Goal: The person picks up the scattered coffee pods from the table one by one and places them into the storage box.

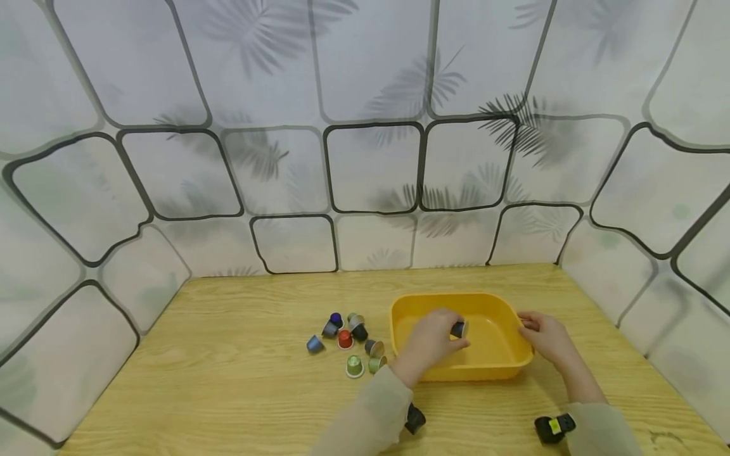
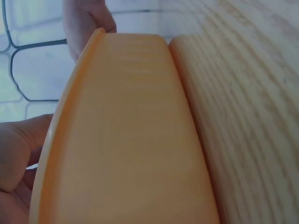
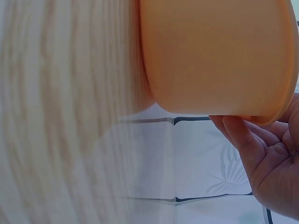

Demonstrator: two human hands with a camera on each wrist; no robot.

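over the yellow tray (image 1: 481,348): left hand (image 1: 430,343) pinches a dark coffee pod (image 1: 458,329) between thumb and fingers
at the tray's right end: right hand (image 1: 546,337) grips the rim (image 3: 288,88), probably to steady it
left of the tray: loose pods (image 1: 345,340), likely set within reach

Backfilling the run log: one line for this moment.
left grip: holds dark capsule over yellow tray | right grip: holds tray's right edge | loose capsules: on table, left of tray
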